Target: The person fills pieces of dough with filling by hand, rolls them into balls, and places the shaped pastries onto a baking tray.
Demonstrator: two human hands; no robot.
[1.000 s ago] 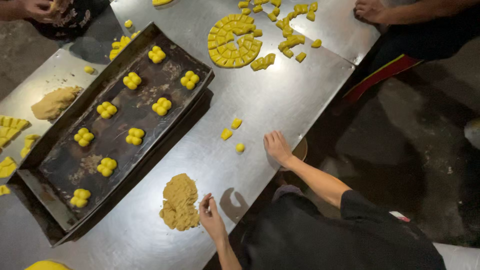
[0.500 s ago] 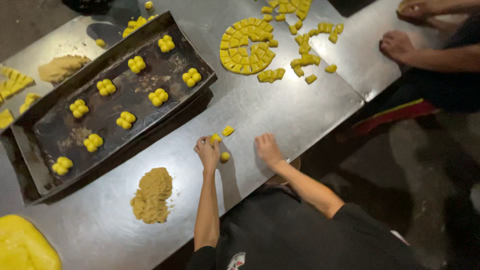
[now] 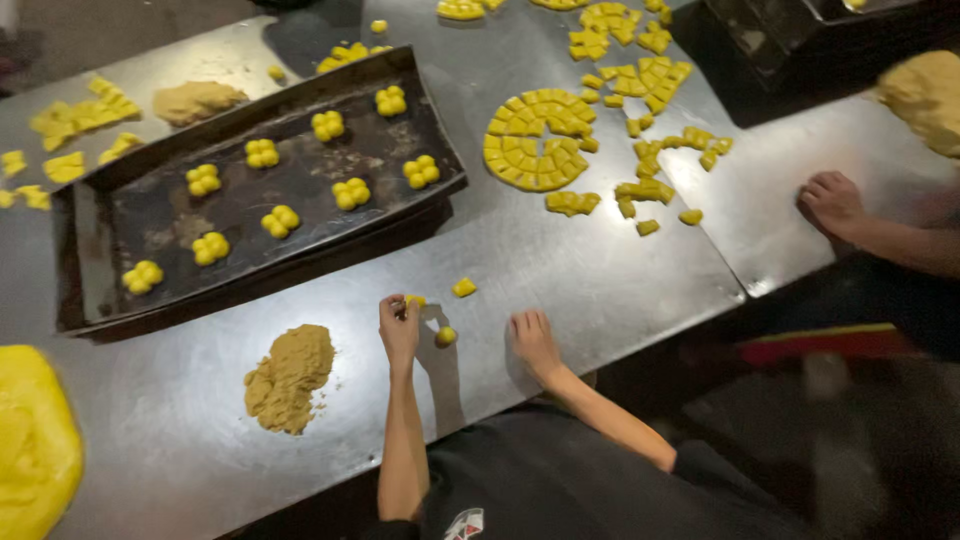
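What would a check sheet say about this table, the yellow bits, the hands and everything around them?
Surface: bare metal table, dull grey, meeting a second top on the right.
Job's things: small yellow dough pieces lie loose by the hands.
Clutter: dark baking tray holds shaped yellow clusters; brown filling pile; big yellow dough lump; cut dough round with scattered pieces.
Grippers: left hand pinches a yellow piece; right hand rests flat on the table, empty.
Cables: nothing seen.
Surroundings: another person's hand rests on the right-hand top; dark floor below.
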